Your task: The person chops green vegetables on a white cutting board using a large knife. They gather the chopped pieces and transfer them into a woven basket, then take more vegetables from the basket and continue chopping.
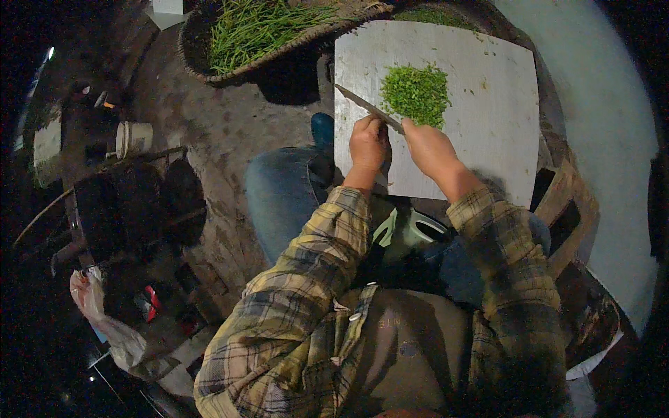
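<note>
My right hand (429, 150) is closed on the handle of a knife (368, 107), whose blade slants up and left over the left part of a pale board (494, 130). Just below the blade, my left hand (368, 142) has its fingers curled in; whether it holds anything is hidden. A heap of finely chopped green plant pieces (418, 94) lies on the board, above my right hand. Small green scraps are scattered around the heap and towards the board's edges.
Long green stems (261, 31) fill a woven basket (209, 79) at the upper left. A wooden frame (562, 209) stands right of the board. A light green plastic object (407, 230) is between my legs. A pale bucket (137, 140) and a plastic bag (112, 329) are at the left.
</note>
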{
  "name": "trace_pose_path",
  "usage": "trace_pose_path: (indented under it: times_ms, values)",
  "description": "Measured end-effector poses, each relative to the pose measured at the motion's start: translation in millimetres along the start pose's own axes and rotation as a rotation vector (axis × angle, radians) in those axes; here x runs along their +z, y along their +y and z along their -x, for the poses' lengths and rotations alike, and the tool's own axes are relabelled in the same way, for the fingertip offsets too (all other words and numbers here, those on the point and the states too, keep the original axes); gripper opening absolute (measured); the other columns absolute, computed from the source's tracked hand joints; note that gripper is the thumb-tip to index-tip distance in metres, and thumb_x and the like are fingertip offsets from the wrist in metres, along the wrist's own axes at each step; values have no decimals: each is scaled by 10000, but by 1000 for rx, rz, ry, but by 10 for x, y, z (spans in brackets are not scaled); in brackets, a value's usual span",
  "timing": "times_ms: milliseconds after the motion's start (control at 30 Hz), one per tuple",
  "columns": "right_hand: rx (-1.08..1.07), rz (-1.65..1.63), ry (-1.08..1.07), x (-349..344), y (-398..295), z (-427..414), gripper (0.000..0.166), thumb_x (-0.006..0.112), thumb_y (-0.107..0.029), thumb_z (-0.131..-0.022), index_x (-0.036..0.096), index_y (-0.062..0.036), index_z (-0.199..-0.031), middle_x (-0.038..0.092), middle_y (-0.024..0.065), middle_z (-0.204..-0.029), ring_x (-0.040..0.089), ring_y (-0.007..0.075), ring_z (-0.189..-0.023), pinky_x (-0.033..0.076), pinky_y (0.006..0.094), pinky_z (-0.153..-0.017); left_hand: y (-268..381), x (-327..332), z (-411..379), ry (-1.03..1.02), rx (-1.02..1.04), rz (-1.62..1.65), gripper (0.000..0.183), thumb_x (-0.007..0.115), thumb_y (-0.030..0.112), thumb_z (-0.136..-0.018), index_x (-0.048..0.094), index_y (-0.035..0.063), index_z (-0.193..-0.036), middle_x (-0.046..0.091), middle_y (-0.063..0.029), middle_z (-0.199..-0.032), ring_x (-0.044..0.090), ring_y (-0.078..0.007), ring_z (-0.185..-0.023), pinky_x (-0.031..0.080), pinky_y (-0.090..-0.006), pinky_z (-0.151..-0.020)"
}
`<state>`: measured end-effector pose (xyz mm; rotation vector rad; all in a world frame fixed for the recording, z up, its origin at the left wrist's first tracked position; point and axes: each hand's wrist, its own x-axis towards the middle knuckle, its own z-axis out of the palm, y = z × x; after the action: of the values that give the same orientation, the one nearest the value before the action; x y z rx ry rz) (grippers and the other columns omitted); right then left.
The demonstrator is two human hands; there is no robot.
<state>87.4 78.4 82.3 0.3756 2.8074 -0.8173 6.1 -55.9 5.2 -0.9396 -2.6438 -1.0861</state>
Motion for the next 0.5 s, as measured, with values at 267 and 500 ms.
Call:
trace_pose_path:
  times_ms: [267,500]
  values:
    - [99,18,47,-378,-5,25,197,530,-153,-851,483,-58,-1018,603,219,-743,576,428,-733,441,524,-624,-55,-2,-165,146,-145,154,117,649,38,-744,618,24,-856,595,-126,-849,585,-304,-736,467,-373,-692]
    - [76,82,7,-272,172,84,208,505,-160,-860,470,-49,-1032,598,227,-754,571,426,-740,434,522,-637,-46,150,-242,178,-65,87,86,662,61,-733,637,37,-812,600,-114,-811,572,-301,-777,462,-375,-694]
